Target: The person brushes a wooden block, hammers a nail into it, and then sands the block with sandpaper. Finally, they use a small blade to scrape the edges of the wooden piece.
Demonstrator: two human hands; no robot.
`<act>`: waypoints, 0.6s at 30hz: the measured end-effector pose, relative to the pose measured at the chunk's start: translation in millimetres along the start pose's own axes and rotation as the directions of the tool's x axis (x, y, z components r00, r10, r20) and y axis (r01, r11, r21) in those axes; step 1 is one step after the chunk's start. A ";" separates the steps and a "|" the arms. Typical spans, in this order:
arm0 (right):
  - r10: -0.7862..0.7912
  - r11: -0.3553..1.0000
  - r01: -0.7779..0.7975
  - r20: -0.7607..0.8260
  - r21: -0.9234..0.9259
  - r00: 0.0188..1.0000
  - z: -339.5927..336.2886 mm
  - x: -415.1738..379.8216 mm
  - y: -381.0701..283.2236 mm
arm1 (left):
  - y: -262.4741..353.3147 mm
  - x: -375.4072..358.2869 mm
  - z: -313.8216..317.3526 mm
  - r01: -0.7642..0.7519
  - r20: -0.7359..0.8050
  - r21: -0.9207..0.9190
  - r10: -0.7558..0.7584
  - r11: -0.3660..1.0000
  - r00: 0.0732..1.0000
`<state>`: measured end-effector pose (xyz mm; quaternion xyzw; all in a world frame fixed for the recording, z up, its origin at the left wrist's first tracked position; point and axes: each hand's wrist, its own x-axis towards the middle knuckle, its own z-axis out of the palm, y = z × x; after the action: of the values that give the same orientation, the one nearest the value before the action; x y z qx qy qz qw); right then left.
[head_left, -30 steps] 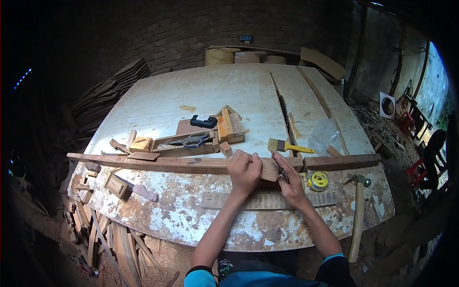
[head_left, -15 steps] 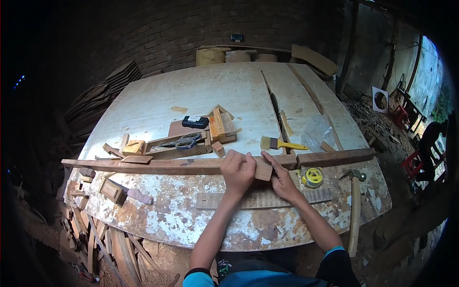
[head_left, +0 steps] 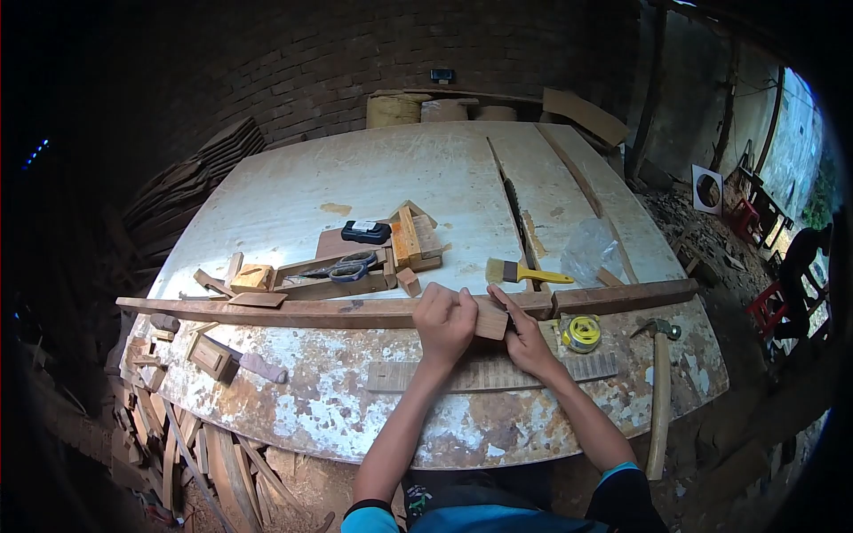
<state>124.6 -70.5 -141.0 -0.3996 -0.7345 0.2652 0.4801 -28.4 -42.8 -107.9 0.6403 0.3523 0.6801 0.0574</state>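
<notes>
A small wooden block (head_left: 490,319) is held up above the bench, tilted, between my two hands. My left hand (head_left: 446,322) has its fingers curled round the block's left side. At the block's right edge, my right hand (head_left: 531,345) is closed, with the thumb along the top. A thin dark strip shows between that palm and the wood; I cannot make out what it is. Below my hands lies a flat striped wooden strip (head_left: 418,377). Behind them a long wooden beam (head_left: 355,314) crosses the bench.
Right of my hands are a yellow tape measure (head_left: 581,333) and a hammer (head_left: 659,400). A yellow-handled paintbrush (head_left: 542,276) and a plastic bag (head_left: 590,249) lie beyond the beam. Scissors (head_left: 348,266), a black case (head_left: 365,232) and wood offcuts (head_left: 211,356) are to the left.
The view has shifted very slightly. My hands keep the same hold on the wooden block, with little visible movement.
</notes>
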 end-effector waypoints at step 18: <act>-0.002 1.000 0.002 -0.017 0.000 1.000 0.3 -0.2 0.1 | -0.7 -0.1 0.9 -0.001 -0.007 -0.012 0.001 1.000 1.000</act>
<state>124.4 -70.6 -141.3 -0.4011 -0.7308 0.2615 0.4865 -27.8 -42.0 -108.5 0.6377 0.3480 0.6846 0.0596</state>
